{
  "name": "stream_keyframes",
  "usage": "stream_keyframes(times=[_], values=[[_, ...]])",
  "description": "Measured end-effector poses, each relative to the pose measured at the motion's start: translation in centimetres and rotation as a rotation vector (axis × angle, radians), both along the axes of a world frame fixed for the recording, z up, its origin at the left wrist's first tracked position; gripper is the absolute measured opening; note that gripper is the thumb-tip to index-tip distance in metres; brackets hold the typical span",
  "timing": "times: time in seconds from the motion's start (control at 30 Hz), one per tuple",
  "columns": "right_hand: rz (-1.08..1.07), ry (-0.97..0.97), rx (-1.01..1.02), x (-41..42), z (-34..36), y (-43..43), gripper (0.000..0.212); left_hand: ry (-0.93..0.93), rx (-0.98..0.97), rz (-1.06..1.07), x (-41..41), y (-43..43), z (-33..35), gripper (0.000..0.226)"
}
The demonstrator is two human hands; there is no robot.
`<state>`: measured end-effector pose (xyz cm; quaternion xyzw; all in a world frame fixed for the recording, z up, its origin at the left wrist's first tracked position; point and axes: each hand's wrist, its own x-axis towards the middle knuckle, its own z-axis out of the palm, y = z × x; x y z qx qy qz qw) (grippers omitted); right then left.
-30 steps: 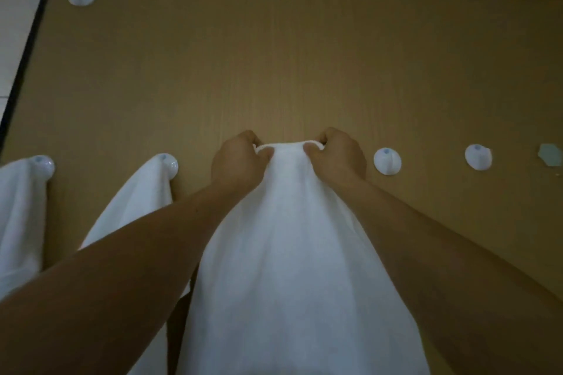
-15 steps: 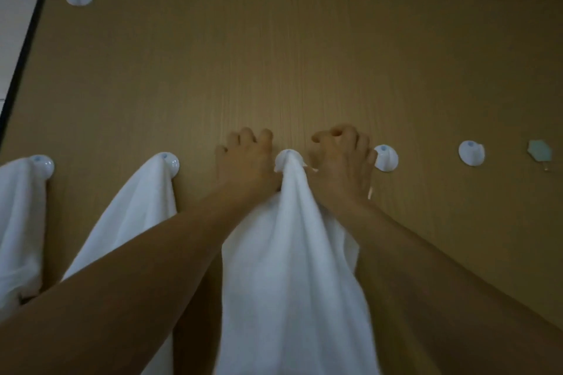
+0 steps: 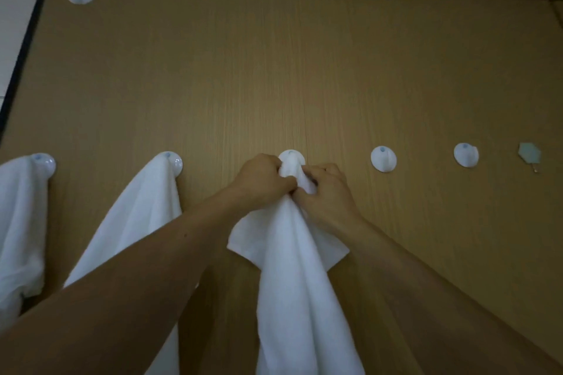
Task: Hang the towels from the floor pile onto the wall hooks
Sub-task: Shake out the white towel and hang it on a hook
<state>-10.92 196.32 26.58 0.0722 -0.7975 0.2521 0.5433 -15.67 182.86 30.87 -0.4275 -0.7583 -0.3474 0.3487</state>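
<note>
L hand point(image 3: 265, 181) & R hand point(image 3: 329, 192) sit close together, fingers of both curled, pinching the bunched top of a white towel point(image 3: 298, 283) between them. Just above the fingertips that top is draped over a round white hook point(image 3: 292, 157). The rest hangs down past the wrists, btwn the forearms. Left of L hand: 2nd towel point(image 3: 137, 222), then 3rd towel point(image 3: 21, 222), each on its own hook. Right of R hand: near bare hook point(image 3: 383, 159), then far bare hook point(image 3: 465, 155). All on a wood wall panel point(image 3: 304, 70).

left grip point(image 3: 262, 181) pinching towel point(image 3: 292, 268) | right grip point(image 3: 329, 195) pinching it | forearms converging
</note>
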Motion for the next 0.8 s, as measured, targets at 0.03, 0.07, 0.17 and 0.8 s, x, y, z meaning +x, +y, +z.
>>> stream_keyframes(times=[0.03, 0.07, 0.17, 0.8], values=[[0.012, -0.001, -0.004, 0.2, 0.0, -0.4, 0.015, -0.036, 0.028, -0.001, 0.0, 0.3, -0.1, 0.032], [0.016, -0.002, -0.022, 0.3, 0.1, -0.7, 0.014, -0.090, 0.070, -0.025, 0.1, 0.5, -0.3, 0.028], [0.044, -0.039, -0.176, 0.5, 0.1, -1.6, 0.007, -0.301, 0.172, -0.151, 0.9, 1.0, -1.5, 0.013], [-0.153, -0.098, -0.462, 1.1, -11.0, -3.9, 0.055, -0.463, 0.528, -0.491, 0.3, 1.6, -15.4, 0.047]])
